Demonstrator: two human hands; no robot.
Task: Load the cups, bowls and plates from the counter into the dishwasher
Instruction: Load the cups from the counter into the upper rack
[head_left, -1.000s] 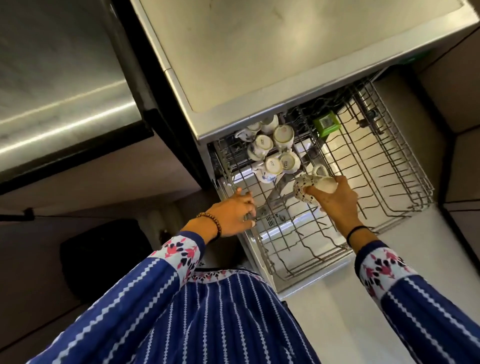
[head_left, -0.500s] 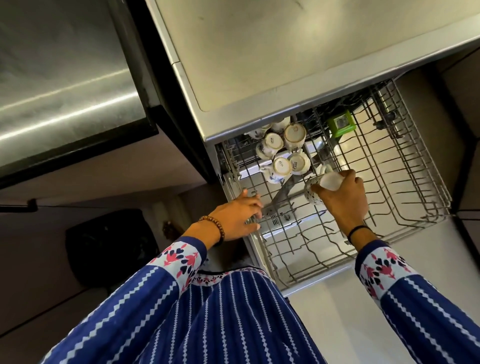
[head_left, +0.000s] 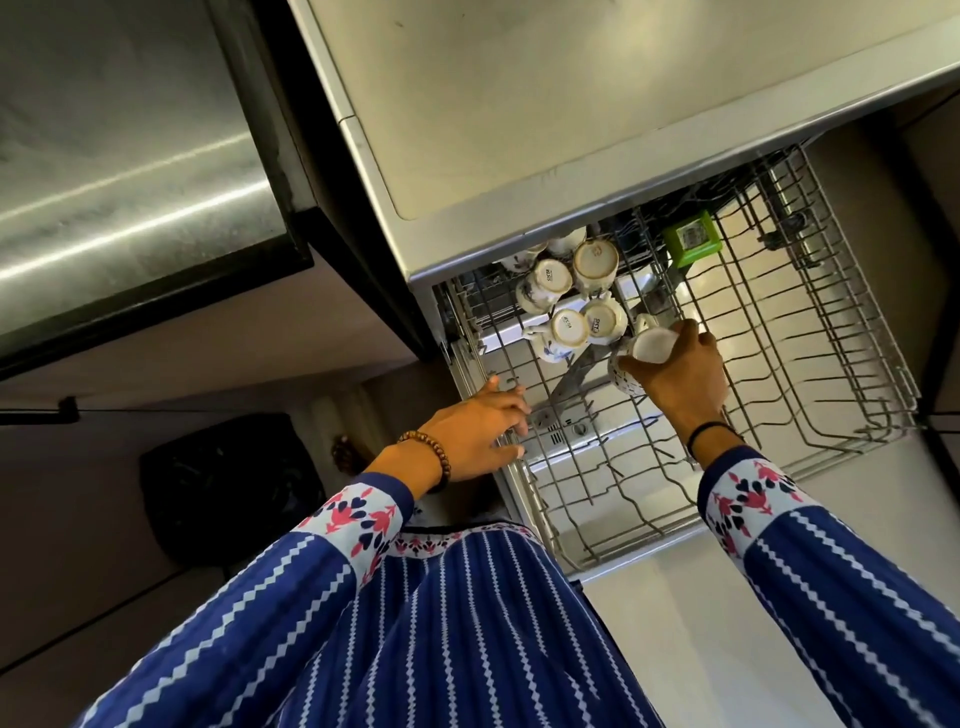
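Your right grip (head_left: 680, 382) holds a cup (head_left: 649, 345) just beside racked cups (head_left: 569, 327); left grip (head_left: 475, 431) rests wide on the rack (head_left: 878, 410).

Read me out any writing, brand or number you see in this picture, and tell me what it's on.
Nothing reads clearly.
Base stamps on the four upturned cups: dark print, too blurred to read.
Label on the green tag in the rack: too small to read.
Marks on the door panel: too small to read.
Speckled cup in the right hand: no print shows.
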